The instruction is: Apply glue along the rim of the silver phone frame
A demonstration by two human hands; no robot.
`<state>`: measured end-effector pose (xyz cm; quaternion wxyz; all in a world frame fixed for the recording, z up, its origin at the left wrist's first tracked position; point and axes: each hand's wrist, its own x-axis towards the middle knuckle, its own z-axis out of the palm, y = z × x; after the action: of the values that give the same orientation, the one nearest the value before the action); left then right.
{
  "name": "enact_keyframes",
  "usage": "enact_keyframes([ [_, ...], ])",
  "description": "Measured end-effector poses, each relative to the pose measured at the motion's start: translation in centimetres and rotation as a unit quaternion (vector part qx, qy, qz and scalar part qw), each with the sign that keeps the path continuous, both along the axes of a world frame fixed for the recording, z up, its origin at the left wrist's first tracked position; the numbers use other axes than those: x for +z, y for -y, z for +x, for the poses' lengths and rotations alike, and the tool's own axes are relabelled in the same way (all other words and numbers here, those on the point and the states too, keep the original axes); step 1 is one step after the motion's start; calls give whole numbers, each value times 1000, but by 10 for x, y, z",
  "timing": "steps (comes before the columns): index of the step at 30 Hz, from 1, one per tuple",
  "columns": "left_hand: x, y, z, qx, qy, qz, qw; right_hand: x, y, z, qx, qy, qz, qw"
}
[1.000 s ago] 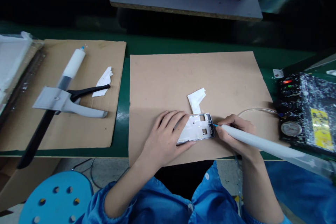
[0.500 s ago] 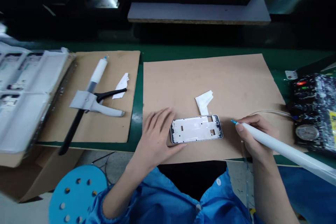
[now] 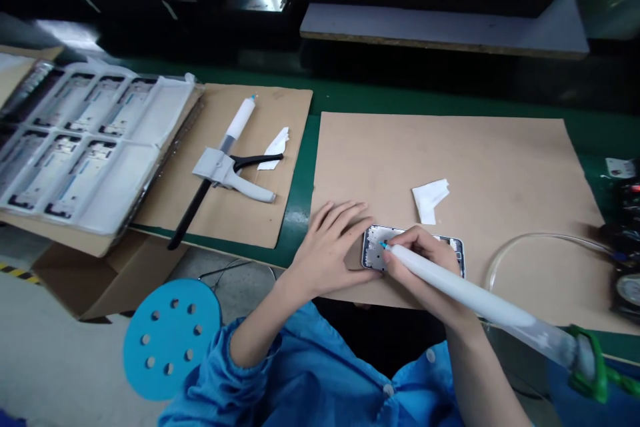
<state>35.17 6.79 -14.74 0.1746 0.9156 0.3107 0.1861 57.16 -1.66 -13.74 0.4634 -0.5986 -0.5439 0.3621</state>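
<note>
A white phone frame with a dark rim lies on the brown cardboard sheet near its front edge. My left hand rests flat with spread fingers against the frame's left end. My right hand lies over the frame and grips a long white glue syringe like a pen. Its blue tip touches the frame's left part. A clear hose loops away to the right of the frame.
A folded white wipe lies behind the frame. On a second cardboard at left sit a grey dispensing gun and another wipe. A tray of phone frames stands far left, a blue stool below, a black controller at right.
My right hand swung the syringe from the frame's right end, lifted clear, then set its tip on the frame's left part. My left hand slid left. The view panned left.
</note>
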Motion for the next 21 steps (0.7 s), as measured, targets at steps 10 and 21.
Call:
enact_keyframes([
  [10,-5,0,1,0,16,6,1000,-5,1,4,11,118,-2,993],
  [21,-7,1,1,1,19,9,1000,-5,1,3,9,142,17,990],
])
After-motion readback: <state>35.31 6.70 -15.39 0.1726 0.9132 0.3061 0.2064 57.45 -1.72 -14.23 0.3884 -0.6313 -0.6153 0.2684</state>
